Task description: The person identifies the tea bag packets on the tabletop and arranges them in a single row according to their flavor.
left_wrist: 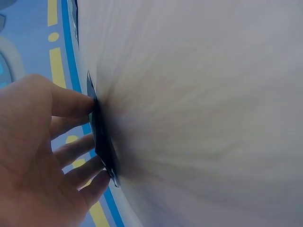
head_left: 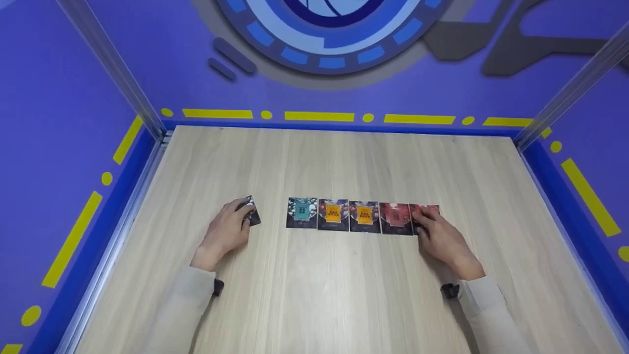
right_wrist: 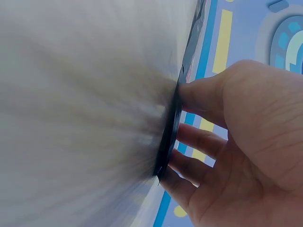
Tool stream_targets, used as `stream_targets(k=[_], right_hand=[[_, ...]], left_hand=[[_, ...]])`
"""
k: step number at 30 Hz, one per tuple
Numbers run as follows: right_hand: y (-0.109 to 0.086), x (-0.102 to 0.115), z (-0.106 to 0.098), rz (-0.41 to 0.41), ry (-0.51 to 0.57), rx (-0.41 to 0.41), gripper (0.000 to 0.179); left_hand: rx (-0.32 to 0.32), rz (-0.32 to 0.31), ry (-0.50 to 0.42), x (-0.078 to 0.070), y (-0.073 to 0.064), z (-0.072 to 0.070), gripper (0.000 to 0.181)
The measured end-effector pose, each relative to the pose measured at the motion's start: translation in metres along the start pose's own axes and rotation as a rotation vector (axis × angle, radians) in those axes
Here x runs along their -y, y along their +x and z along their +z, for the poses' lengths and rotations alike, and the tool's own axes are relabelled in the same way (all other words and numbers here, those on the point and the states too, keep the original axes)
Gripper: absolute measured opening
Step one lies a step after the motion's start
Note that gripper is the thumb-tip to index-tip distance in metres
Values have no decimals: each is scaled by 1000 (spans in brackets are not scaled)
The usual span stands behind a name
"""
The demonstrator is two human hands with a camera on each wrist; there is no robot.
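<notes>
Near the left side of the table my left hand (head_left: 226, 228) holds a flat dark packet (head_left: 253, 216) by its edges, tilted relative to the row. Thumb and fingertips touch the dark packet (left_wrist: 102, 135) in the left wrist view too. To the right lies a row of square flat packets: a teal one (head_left: 301, 212), two orange ones, the left orange packet (head_left: 333, 214) and right orange packet (head_left: 364, 216), then a red packet (head_left: 396, 218). At the row's right end my right hand (head_left: 446, 241) grips another red packet (head_left: 426, 208), partly hidden beneath its fingers.
The wooden table (head_left: 324, 295) is bordered by blue panels with yellow dashes, such as the back panel (head_left: 319, 98). Metal posts stand at its far corners, one being the left post (head_left: 113, 64). Dark bands circle both wrists.
</notes>
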State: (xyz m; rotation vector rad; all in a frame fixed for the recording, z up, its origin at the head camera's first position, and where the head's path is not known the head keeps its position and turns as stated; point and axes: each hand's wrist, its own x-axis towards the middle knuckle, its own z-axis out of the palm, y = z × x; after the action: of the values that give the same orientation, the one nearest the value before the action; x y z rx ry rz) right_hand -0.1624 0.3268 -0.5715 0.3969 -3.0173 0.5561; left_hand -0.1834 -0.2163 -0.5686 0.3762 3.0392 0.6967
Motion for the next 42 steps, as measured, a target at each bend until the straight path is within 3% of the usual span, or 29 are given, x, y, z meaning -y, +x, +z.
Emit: stream_targets(k=[16, 35, 42], right_hand=[[-1, 0, 3, 10, -12, 18, 44], [-1, -2, 3, 6, -7, 10, 45], [1, 0, 1, -7, -20, -4, 45]], left_hand=[[35, 16, 10, -14, 8, 6, 43], [82, 108, 17, -37, 25, 16, 45], [103, 112, 21, -44, 29, 20, 47]])
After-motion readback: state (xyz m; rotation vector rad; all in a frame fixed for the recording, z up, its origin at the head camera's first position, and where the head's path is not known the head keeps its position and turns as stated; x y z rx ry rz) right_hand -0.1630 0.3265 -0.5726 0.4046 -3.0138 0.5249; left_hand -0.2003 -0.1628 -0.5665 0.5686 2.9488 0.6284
